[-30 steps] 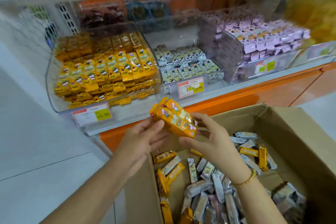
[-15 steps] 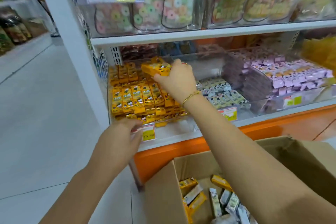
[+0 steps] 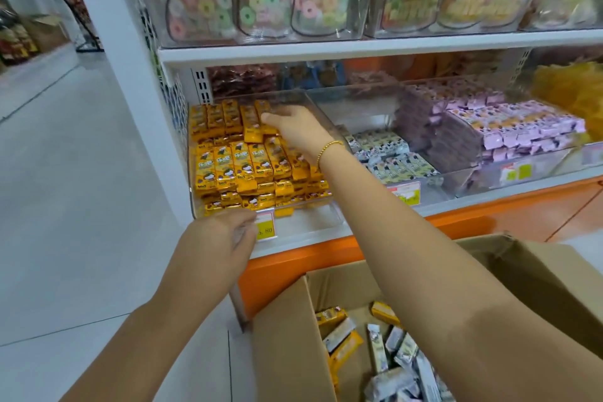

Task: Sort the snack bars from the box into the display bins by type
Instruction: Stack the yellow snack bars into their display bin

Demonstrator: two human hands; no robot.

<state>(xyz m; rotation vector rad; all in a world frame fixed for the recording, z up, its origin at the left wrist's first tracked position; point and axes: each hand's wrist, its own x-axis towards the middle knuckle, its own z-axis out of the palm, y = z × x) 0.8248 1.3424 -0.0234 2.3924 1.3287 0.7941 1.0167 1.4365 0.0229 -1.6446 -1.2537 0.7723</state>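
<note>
Our right hand (image 3: 295, 132) has dropped since half a second ago: then it held a bundle of yellow snack bars (image 3: 235, 166) above the clear bin (image 3: 310, 217), and now it is down inside that bin. Its fingers (image 3: 270, 117) lie stretched out and fairly flat on the top row of the pile, gripping nothing that we can make out. More yellow bars fill the bin beneath and to the left of the palm. A gold bracelet (image 3: 328, 148) circles the wrist.

Our left hand (image 3: 222, 240) has hardly shifted. It sits with curled fingers against the bin's front edge, touching the price tag (image 3: 267, 229); we cannot tell whether it grips anything.

Just right of the right wrist is a bin of grey-and-white bars (image 3: 385, 153), and further right a bin of purple bars (image 3: 522, 130). Under the right forearm stands the open cardboard box (image 3: 284, 336), with mixed bars (image 3: 391, 356) loose in it.
</note>
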